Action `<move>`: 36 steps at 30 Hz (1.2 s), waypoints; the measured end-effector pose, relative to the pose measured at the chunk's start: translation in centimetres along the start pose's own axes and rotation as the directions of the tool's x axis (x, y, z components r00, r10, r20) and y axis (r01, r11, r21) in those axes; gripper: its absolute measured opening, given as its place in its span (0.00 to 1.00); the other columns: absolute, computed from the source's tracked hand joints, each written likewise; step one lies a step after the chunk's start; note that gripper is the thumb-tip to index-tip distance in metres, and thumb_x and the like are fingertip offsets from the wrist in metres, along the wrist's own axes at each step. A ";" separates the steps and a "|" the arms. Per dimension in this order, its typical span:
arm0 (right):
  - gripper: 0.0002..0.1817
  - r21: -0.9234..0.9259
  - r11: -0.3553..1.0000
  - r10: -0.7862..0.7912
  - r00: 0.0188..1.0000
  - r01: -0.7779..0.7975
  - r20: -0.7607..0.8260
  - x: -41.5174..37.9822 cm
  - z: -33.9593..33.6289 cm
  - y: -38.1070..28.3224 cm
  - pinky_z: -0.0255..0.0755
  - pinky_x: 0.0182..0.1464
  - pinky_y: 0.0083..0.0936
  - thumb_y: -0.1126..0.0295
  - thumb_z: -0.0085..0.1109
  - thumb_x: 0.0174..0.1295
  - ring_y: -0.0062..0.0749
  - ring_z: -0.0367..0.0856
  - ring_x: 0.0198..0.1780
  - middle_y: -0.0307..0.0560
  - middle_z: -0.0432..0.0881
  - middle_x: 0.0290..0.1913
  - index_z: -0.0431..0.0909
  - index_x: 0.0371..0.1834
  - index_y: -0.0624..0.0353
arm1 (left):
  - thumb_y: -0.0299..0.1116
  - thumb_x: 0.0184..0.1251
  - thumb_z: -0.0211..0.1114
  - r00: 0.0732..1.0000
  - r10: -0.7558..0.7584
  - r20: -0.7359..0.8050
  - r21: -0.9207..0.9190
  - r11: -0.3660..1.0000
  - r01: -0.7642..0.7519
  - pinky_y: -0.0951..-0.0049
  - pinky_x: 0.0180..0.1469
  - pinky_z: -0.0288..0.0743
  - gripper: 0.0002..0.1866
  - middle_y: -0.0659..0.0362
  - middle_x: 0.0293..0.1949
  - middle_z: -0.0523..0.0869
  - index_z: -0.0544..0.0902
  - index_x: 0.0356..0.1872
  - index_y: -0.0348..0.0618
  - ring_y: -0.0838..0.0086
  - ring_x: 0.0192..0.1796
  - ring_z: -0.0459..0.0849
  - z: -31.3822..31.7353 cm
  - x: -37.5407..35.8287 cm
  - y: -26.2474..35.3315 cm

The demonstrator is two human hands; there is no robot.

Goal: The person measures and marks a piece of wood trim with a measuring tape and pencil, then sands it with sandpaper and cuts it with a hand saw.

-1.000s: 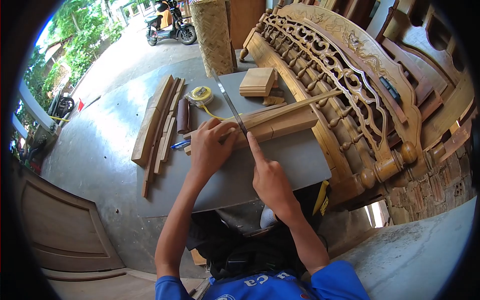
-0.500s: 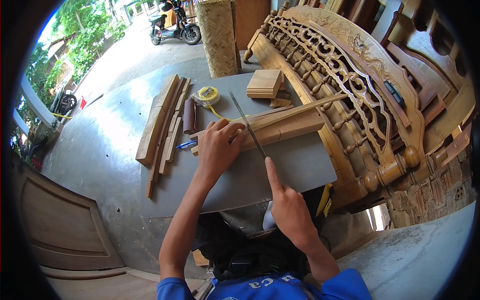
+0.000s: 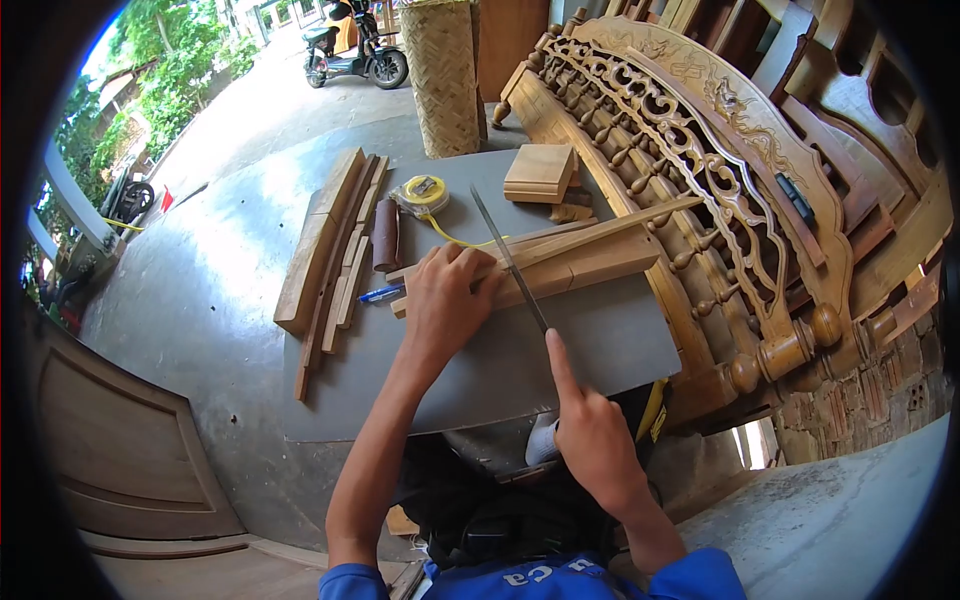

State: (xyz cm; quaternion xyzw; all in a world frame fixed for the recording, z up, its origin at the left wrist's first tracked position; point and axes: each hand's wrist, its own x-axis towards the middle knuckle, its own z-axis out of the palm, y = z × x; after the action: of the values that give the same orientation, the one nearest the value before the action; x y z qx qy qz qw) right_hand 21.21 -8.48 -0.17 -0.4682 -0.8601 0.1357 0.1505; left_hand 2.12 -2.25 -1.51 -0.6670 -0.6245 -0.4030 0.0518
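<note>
On the grey table (image 3: 470, 385), my left hand (image 3: 447, 305) grips the near end of a thin wooden strip (image 3: 610, 230), holding it against a thicker wood block (image 3: 600, 268). My right hand (image 3: 597, 440) is closed around a long, thin, tapered dark file (image 3: 513, 265), its index finger stretched along the top. The handle is hidden in the palm. The file lies across the strip just right of my left fingers, its tip pointing away from me. A blue pen (image 3: 380, 293) lies beside my left hand.
Wood pieces (image 3: 322, 240), a brown sandpaper roll (image 3: 386, 235) and a yellow tape measure (image 3: 422, 190) lie on the left. Behind the strip sits a square wood block (image 3: 538, 172). A carved wooden headboard (image 3: 690, 130) stands close on the right; a woven roll (image 3: 440, 80) stands beyond.
My right hand and the file have drawn slightly back toward me across the strip. My left hand keeps its hold. The whole view has shifted a little.
</note>
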 end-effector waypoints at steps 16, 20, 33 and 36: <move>0.42 0.050 0.999 0.017 0.999 -0.016 -0.030 6.0 0.7 -0.6 0.76 0.34 0.44 0.82 0.50 0.50 0.57 0.80 0.31 0.62 0.78 0.25 0.45 0.71 0.54 | 0.33 0.50 0.66 1.000 0.017 0.023 0.007 1.000 -0.017 0.64 0.40 0.73 0.08 0.54 0.30 0.80 0.84 0.31 0.42 0.61 0.37 0.79 0.1 0.2 -0.1; 0.42 0.039 0.999 0.008 0.999 -0.006 -0.047 4.6 1.1 -0.2 0.76 0.35 0.45 0.82 0.50 0.51 0.58 0.80 0.31 0.63 0.78 0.27 0.45 0.71 0.55 | 0.34 0.50 0.66 1.000 -0.016 0.024 0.002 1.000 0.016 0.64 0.39 0.73 0.08 0.53 0.30 0.80 0.84 0.31 0.42 0.61 0.36 0.79 0.2 0.2 0.1; 0.40 -0.008 0.998 0.056 0.998 -0.055 0.027 4.1 -0.4 -1.0 0.76 0.34 0.44 0.81 0.49 0.52 0.56 0.80 0.32 0.63 0.78 0.26 0.47 0.71 0.55 | 0.34 0.50 0.66 0.999 0.007 0.038 -0.001 1.000 -0.007 0.63 0.38 0.73 0.09 0.53 0.29 0.80 0.84 0.32 0.43 0.60 0.36 0.79 0.1 0.0 -0.2; 0.38 0.001 1.000 0.002 1.000 -0.002 0.024 -1.2 -1.9 -0.2 0.76 0.34 0.44 0.81 0.49 0.52 0.56 0.80 0.32 0.64 0.78 0.27 0.48 0.70 0.59 | 0.33 0.50 0.65 1.000 -0.006 0.028 -0.002 1.000 0.006 0.63 0.39 0.73 0.09 0.52 0.30 0.80 0.84 0.32 0.43 0.60 0.36 0.79 0.0 0.1 -0.3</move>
State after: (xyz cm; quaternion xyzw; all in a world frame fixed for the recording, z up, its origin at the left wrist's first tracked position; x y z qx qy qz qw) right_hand 22.44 -9.45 1.53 -0.4672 -0.8613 0.1420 0.1402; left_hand 1.81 -2.13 -1.58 -0.6707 -0.6267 -0.3946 0.0412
